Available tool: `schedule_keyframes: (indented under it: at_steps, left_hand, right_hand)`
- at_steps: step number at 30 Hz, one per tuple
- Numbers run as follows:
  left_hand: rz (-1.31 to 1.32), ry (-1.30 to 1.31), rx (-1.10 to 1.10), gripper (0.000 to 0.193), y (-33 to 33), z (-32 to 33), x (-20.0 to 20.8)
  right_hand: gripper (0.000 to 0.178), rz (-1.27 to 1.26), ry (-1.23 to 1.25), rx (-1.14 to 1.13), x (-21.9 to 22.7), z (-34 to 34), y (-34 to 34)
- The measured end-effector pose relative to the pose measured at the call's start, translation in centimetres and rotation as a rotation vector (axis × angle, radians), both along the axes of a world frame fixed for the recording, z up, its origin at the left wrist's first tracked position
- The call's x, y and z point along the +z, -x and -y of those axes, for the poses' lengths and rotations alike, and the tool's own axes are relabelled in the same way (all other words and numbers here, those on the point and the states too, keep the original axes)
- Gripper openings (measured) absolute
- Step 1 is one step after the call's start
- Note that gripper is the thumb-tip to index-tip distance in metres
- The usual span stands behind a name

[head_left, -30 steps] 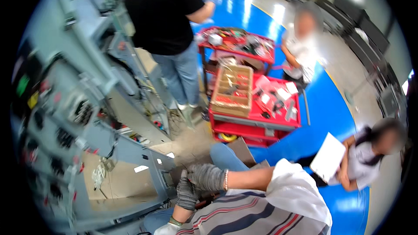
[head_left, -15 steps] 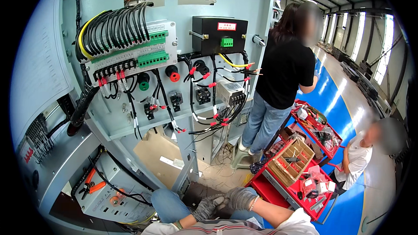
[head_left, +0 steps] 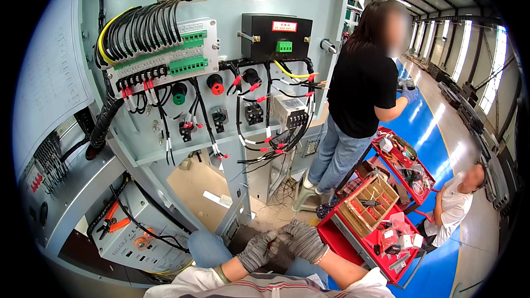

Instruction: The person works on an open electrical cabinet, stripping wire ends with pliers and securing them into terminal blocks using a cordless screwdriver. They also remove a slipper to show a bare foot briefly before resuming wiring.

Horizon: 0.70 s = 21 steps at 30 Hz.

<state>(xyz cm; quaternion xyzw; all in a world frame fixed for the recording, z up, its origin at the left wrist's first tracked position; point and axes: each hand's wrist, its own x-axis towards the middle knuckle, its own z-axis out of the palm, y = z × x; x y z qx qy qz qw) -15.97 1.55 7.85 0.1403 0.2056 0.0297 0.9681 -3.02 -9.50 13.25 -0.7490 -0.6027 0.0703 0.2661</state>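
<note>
Both my hands wear grey striped knit gloves and meet in front of my lap. My left hand [head_left: 256, 252] has its fingers curled, with the tips close to those of the right. My right hand [head_left: 303, 241], a beaded bracelet at its wrist, is also curled inward. Whatever the fingers may pinch is too small or hidden to make out. Ahead stands a pale grey cabinet panel [head_left: 232, 160] with a terminal module [head_left: 187, 55], a black box [head_left: 276, 37], a red button [head_left: 216, 84], a green button [head_left: 179, 94] and loose black wires with red ends.
A person in a black top [head_left: 361, 72] stands on a stool [head_left: 306, 198] to the right, holding something small. Another person in white [head_left: 450, 209] is farther right. Red tool carts [head_left: 353, 248] carry a divided wooden box [head_left: 356, 215]. Orange-handled pliers [head_left: 118, 224] lie at left.
My hands have risen slightly and drawn a little apart, their fingertips now meeting. The standing person has turned and lifted a gloved hand. My view has shifted slightly.
</note>
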Motion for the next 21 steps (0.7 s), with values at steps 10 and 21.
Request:
schedule_keyframes:
  at_steps: [10,21]
  left_hand:
    - [0.135,-1.446,0.288,0.029,-2.2,-2.3,12.2]
    - [0.078,-2.011,0.809,0.053,-9.3,-5.5,29.1]
  right_hand:
    - [0.018,-0.578,-0.589,-0.037,9.9,-0.5,-5.8]
    - [0.016,-0.148,-0.979,0.109,26.0,-6.5,-10.9]
